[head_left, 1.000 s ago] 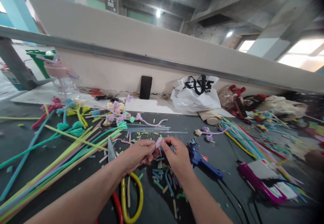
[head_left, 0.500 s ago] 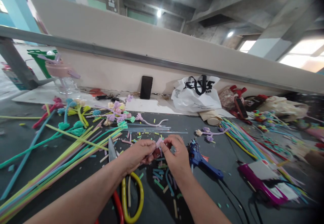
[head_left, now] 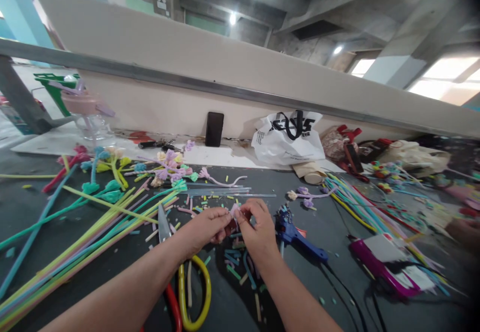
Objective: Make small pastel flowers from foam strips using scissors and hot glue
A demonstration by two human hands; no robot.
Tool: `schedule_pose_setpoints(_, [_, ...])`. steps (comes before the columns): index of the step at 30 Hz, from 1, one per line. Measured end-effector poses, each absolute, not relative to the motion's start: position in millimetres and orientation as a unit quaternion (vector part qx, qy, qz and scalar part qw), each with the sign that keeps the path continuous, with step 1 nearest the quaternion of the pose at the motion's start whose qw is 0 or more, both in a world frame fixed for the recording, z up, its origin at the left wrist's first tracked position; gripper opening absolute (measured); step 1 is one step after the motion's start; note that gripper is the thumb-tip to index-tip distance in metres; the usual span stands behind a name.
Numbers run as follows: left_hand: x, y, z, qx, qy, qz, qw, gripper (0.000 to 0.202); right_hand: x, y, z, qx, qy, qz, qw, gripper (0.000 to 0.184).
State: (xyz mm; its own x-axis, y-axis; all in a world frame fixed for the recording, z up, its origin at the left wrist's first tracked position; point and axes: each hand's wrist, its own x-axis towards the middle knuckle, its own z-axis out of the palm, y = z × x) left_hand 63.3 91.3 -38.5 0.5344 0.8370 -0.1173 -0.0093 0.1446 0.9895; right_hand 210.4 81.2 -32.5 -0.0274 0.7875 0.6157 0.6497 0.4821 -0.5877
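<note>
Both hands meet over the middle of the dark table, pinching a small light-purple piece of fuzzy stem (head_left: 235, 211) between them. My left hand (head_left: 210, 226) is closed on its left side, and the thumb and forefinger of my right hand (head_left: 258, 224) grip its right side. Fingers hide most of the piece. Beneath my left forearm lie large scissors with a yellow and a red handle (head_left: 207, 297), their blades (head_left: 164, 223) partly covered. A blue glue gun (head_left: 300, 239) rests to the right of my right hand. Short cut pieces of stem (head_left: 233, 259) lie scattered below the hands.
Long coloured stems (head_left: 86, 242) spread across the left, with finished fuzzy flowers (head_left: 170, 167) behind. A black phone (head_left: 214, 129) leans on the back panel, beside a white bag (head_left: 287, 142). A magenta device (head_left: 386, 267) with cables sits right. Another person's hand (head_left: 465, 232) shows at the far right.
The fingers have shifted slightly around the light-purple piece, which now looks more bunched between them. The whole view has moved a little; the things on the table stay put.
</note>
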Motion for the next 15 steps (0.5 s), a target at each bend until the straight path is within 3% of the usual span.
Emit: schedule_pose_setpoints(15, [66,89,-36,0.732,0.41,0.293,0.46,0.028,210,81,-33,-0.517,-0.714,0.08,0.464,0.011])
